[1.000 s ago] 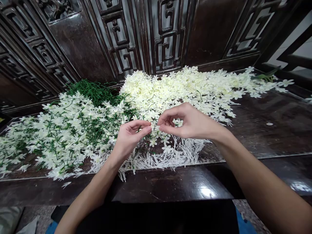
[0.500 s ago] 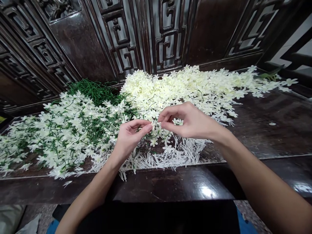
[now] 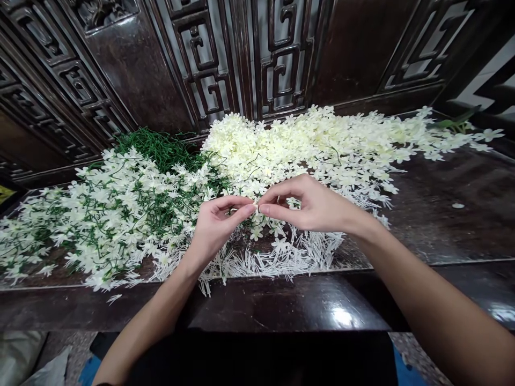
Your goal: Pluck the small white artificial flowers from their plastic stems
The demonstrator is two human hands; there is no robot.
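My left hand and my right hand meet fingertip to fingertip, each closed in a pinch. Between them is a small white artificial flower, mostly covered by the fingers. Below and behind the hands lie thin white stamens in a loose heap with a few single blossoms. Left of my left hand spreads a pile of white flowers on green stems. Beyond my right hand is a bank of cream-white blossoms without stems.
Everything lies on a dark, glossy wooden bench with a raised front edge. A tangle of bare green stems sits against the carved openwork backrest. A pale sack stands on the floor at lower left.
My fingertips have come together, closing the small gap between the two hands. The whole view has shifted slightly; the piles look the same.
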